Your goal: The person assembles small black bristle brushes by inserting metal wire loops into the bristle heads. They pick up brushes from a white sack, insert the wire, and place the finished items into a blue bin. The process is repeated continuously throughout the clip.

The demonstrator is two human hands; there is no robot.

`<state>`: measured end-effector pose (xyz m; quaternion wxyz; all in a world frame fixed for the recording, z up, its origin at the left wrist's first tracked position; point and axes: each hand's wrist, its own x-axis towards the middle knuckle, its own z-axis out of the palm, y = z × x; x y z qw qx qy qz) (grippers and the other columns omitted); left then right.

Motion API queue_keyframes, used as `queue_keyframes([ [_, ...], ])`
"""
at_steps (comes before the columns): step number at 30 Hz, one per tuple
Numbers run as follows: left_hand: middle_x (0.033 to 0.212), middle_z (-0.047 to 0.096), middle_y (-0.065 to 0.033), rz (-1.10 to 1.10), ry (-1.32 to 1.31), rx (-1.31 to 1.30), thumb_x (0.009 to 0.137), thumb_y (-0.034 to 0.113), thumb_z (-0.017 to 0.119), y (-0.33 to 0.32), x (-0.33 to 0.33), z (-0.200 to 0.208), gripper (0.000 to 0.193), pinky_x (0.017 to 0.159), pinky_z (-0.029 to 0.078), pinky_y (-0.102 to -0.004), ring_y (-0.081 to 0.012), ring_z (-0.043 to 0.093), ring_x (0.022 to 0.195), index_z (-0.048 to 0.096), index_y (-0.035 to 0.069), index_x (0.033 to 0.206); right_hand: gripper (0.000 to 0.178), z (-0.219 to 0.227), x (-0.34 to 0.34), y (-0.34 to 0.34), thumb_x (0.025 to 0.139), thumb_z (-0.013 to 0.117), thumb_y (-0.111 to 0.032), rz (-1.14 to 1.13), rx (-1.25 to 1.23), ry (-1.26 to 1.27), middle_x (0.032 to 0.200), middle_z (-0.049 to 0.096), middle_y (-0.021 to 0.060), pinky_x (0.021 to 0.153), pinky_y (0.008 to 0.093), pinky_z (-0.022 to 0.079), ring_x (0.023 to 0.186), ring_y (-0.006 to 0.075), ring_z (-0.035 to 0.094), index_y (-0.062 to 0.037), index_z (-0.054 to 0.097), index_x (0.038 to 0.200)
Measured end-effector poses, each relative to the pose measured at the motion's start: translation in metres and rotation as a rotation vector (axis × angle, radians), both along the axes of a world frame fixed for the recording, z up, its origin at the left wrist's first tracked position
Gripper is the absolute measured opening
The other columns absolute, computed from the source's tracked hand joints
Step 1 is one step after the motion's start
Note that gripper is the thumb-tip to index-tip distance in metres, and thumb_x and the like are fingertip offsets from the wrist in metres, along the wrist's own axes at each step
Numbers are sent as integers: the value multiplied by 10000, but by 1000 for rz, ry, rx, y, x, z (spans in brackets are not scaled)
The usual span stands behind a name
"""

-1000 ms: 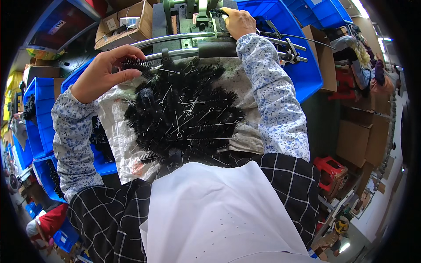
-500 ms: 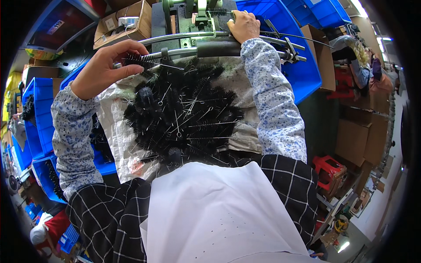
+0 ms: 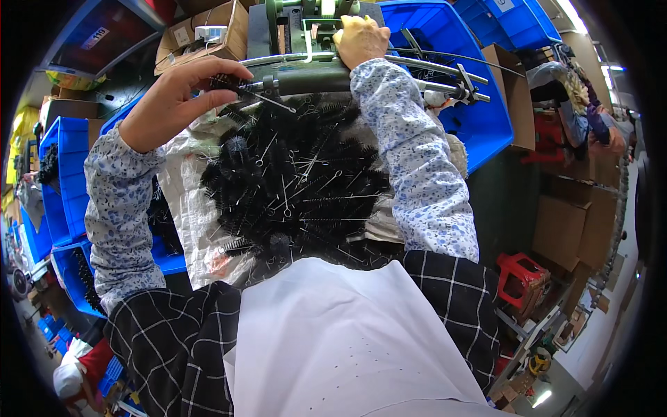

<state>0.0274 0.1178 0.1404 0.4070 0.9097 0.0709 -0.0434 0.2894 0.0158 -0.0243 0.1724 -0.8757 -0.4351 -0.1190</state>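
Note:
My left hand [image 3: 170, 101] is closed around the bristle end of a black wire brush [image 3: 269, 99]; its bare twisted wire, tipped with a small loop, points right. It hangs over the far left of a heap of similar black brushes [image 3: 299, 177]. My right hand [image 3: 361, 40] sits curled at the right side of a dark green bench machine [image 3: 311, 26]. Its fingers are bent inward, and anything within them is hidden. A padded dark bar and curved metal rails [image 3: 445, 85] run across the machine's near side, below my right hand.
A pale woven sack [image 3: 191, 201] lies under the heap. Blue bins stand on the left [image 3: 66, 181] and at the far right [image 3: 486, 125]. An open cardboard box [image 3: 222, 35] with a small white device is beside the machine. A red stool [image 3: 517, 278] stands right; other people are farther off.
My right hand has moved left along the machine, and its fingers are more curled. The brush seen in the machine beside it no longer shows. My left hand has shifted slightly right with its brush.

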Motion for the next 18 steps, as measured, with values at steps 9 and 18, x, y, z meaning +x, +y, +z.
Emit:
queue_keyframes([
  [9, 1121, 498, -62, -9, -150, -120, 917, 26, 500, 11, -19, -24, 291, 845, 450, -255, -124, 533, 993, 481, 31, 1207, 349, -5, 51, -30, 797, 593, -387, 1, -37, 133, 982, 669, 109, 831, 431, 482, 943, 315, 623, -176, 679, 1062],
  [18, 1005, 466, -11, -77, -48, -71, 864, 32, 603, -5, 4, -20, 267, 809, 450, -230, -74, 512, 854, 462, 54, 1089, 264, 17, 101, -50, 885, 490, -277, 2, -209, 112, 988, 660, 146, 802, 419, 498, 920, 314, 633, -197, 672, 1057],
])
